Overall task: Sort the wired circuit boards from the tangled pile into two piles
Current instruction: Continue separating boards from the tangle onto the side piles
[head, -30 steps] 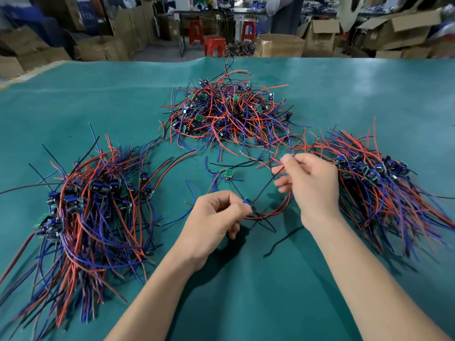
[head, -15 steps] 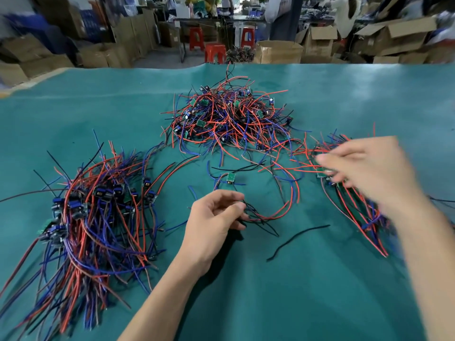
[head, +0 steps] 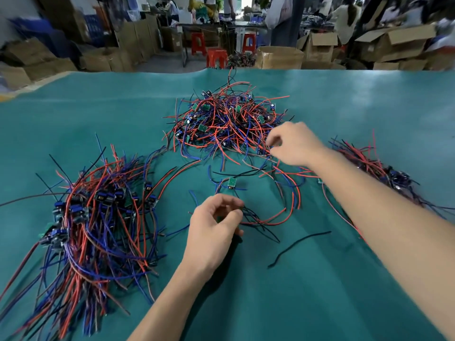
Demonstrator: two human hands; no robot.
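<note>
The tangled pile [head: 229, 119] of red, blue and black wires with small green boards lies at the table's middle. A sorted pile [head: 98, 217] lies at the left, and a second one [head: 369, 163] sits at the right, partly behind my right forearm. My left hand [head: 214, 225] pinches the thin black wires of a wired board [head: 256, 217] whose red wires loop to the right. My right hand [head: 295, 143] is at the tangled pile's near right edge, thumb and forefinger curled around a wire there. A single green board [head: 232, 182] lies between my hands.
A loose black wire [head: 300, 244] lies on the teal cloth [head: 320, 291] in front of my hands. Beyond the table's far edge stand cardboard boxes [head: 280, 57], red stools [head: 216, 57] and people at a bench.
My right hand swung out to the right pile, left a wired board there, and came back left to the tangled pile. My left hand stayed put, still gripping the black wires.
</note>
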